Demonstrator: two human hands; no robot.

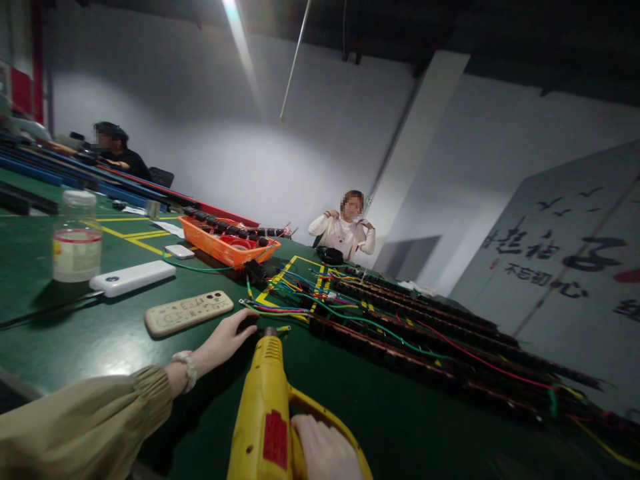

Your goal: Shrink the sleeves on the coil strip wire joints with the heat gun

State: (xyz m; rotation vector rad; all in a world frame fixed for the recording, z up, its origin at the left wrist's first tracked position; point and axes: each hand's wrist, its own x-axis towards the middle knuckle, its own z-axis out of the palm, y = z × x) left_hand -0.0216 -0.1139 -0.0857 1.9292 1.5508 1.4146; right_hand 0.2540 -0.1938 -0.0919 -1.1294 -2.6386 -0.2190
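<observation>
My right hand (325, 448) is wrapped around the handle of a yellow heat gun (260, 407) with a red label. Its metal nozzle points away from me, close to the fingers of my left hand (227, 343). Those fingers are curled around a small dark piece (247, 323) that I cannot make out. Just beyond them, a bundle of coloured wires (280, 308) ends in metal lugs. A short green-and-yellow wire end (283, 328) lies right by the nozzle. The wires run to long dark harnesses (380, 353) on the green table (400, 427).
An orange basket (215, 247) holds a black-wrapped harness and red rolls. On the left are a phone in a beige case (190, 313), a white power bank (134, 277) and a clear jar (77, 240). One person (345, 233) is across the table; another (127, 157) sits far left.
</observation>
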